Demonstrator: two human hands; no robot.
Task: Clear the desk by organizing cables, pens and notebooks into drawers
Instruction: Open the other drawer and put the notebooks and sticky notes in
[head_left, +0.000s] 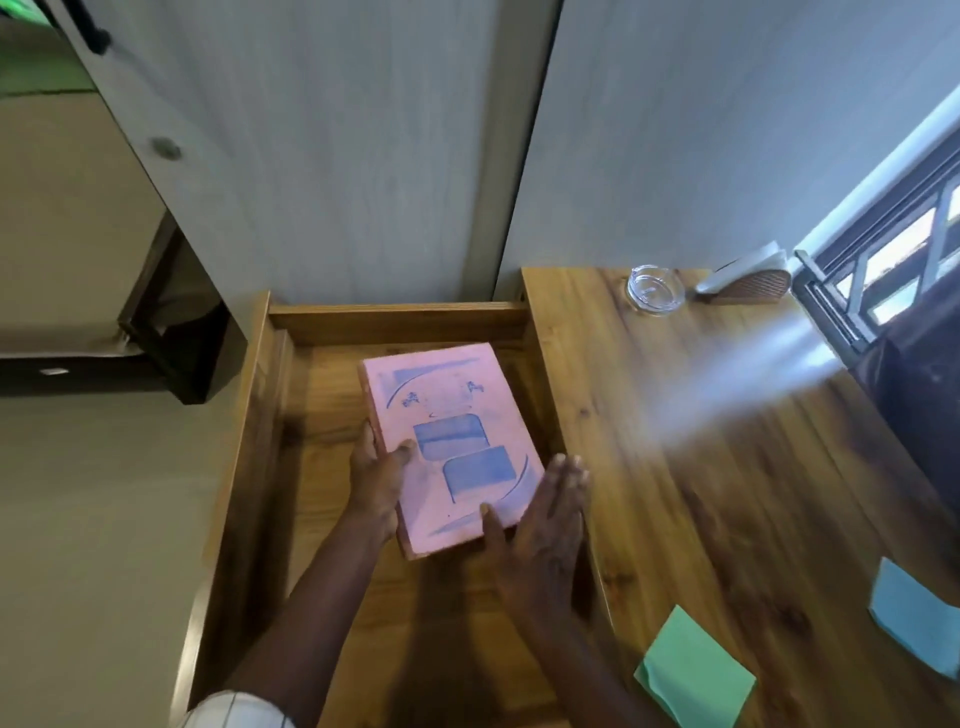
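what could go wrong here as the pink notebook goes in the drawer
1. Only the left hand grips the pink notebook; the right hand lies flat against its edge, so it might slip and drop.
2. The notebook sits askew to the drawer walls, so a corner may catch on the side next to the desk.

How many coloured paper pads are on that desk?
2: a green pad on the desk near its front edge, a blue pad right of it, partly cropped. More may lie unseen.
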